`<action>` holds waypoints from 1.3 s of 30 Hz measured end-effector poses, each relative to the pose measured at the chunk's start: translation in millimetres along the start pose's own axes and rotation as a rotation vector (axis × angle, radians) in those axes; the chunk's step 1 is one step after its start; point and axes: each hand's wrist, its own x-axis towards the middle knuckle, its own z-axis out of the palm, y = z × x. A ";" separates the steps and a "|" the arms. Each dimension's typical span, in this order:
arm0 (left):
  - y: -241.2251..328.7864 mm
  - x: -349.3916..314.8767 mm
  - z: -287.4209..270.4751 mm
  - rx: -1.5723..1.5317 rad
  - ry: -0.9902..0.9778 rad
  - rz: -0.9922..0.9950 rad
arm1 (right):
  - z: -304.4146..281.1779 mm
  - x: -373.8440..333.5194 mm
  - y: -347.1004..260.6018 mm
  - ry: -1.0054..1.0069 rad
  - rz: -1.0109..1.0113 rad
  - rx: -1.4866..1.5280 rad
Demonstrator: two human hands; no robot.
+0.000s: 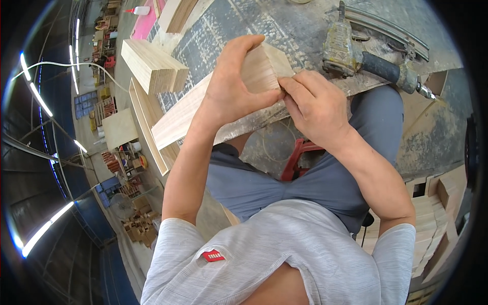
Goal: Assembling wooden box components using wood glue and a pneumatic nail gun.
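Observation:
A pale wooden board (190, 104) lies lengthwise across the worktop, and its right end meets a short upright piece of wood (278, 58) at a corner. My left hand (226, 84) spans this end, with the thumb along the near edge and the fingers over the far side. At the near corner, my right hand (315, 104) is closed, thumb and forefinger pinching the wood's edge close to the left thumb. Whether something small sits between those right fingertips is hidden.
A pneumatic nail gun (341, 51) rests on the stained worktop (218, 35) at the right. Stacked wood pieces (152, 66) and a long wooden frame (145, 127) are at the left. A glue bottle (140, 10) lies at the back. A red stool (297, 157) shows below.

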 end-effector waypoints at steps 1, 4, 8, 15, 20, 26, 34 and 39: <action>-0.5 0.7 0.7 0.008 0.009 0.017 | 0.0 0.5 0.4 0.004 -0.010 -0.009; -0.5 -0.5 2.5 0.020 0.030 0.027 | 0.8 1.5 0.0 0.013 -0.016 -0.002; -0.7 -2.2 4.6 0.019 0.037 -0.005 | -2.6 0.7 -1.5 -0.012 0.061 0.055; -2.1 -3.9 4.6 0.017 0.084 0.018 | -26.3 7.3 11.4 0.011 0.180 -0.013; 0.1 -7.6 0.6 0.062 0.085 -0.001 | -71.1 21.0 38.5 -0.040 0.047 -0.391; -6.8 -9.2 3.8 0.021 0.124 0.018 | -104.9 14.9 62.9 -0.343 0.032 -0.659; -13.8 -12.9 12.3 0.006 0.164 -0.006 | -103.7 52.9 69.3 -0.560 0.199 -0.864; -17.2 -15.2 22.0 0.026 0.217 -0.017 | -141.4 118.5 26.7 -0.550 0.147 -0.843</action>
